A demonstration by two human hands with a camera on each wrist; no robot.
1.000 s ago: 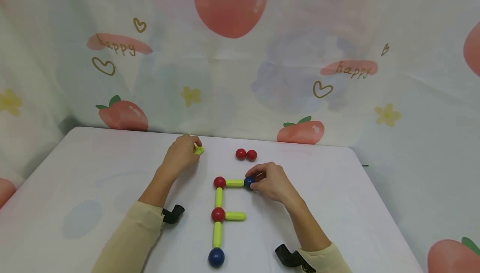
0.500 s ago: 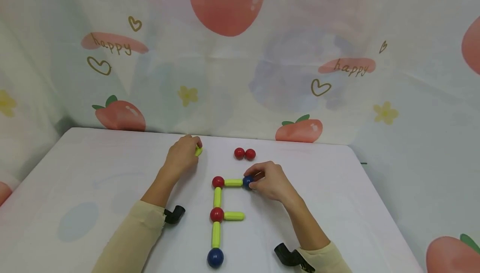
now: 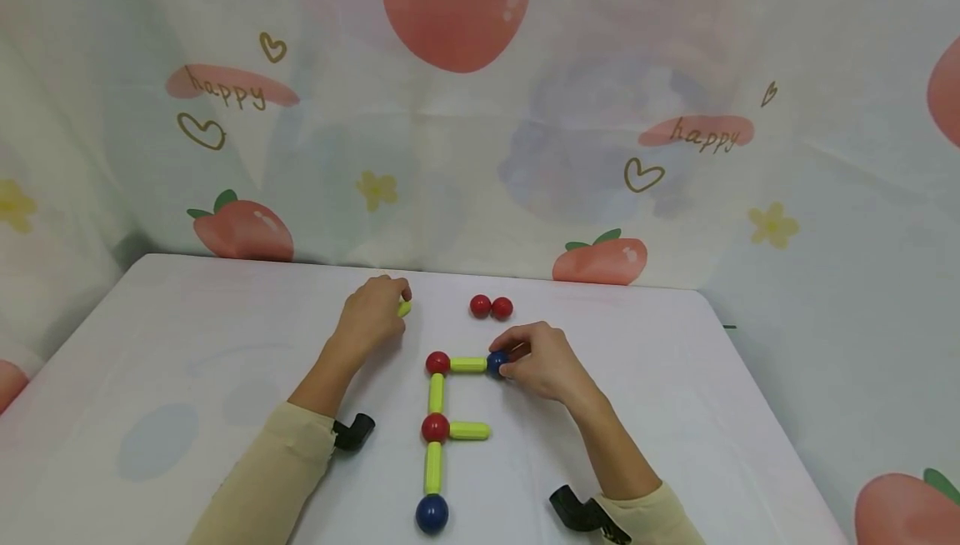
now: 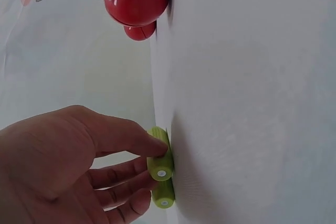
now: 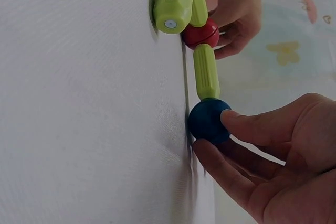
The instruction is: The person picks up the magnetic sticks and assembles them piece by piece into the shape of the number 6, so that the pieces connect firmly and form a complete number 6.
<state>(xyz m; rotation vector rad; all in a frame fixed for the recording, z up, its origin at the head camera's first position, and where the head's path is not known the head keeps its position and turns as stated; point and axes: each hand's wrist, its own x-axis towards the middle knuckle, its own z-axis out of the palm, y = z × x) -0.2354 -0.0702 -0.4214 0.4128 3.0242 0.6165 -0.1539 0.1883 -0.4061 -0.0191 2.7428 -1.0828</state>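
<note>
Plainly, table (image 3: 660, 412) spreading beneath, F-shaped figure (image 3: 437, 427) lying on it, left hand (image 3: 371, 312) pinching a rod (image 4: 159, 165) near the far edge, another rod (image 4: 164, 198) lying just beside, right hand (image 3: 547, 363) pinching the figure's far blue ball (image 5: 203, 121), both hands part-curled, two red balls (image 3: 502, 308) sitting together beyond.

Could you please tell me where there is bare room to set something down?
The white table looks bare from the left forearm out to its left edge, and from the right forearm out to its right edge. The middle is crowded: a stick-and-ball figure lies between the forearms, with two red balls beyond it.
</note>
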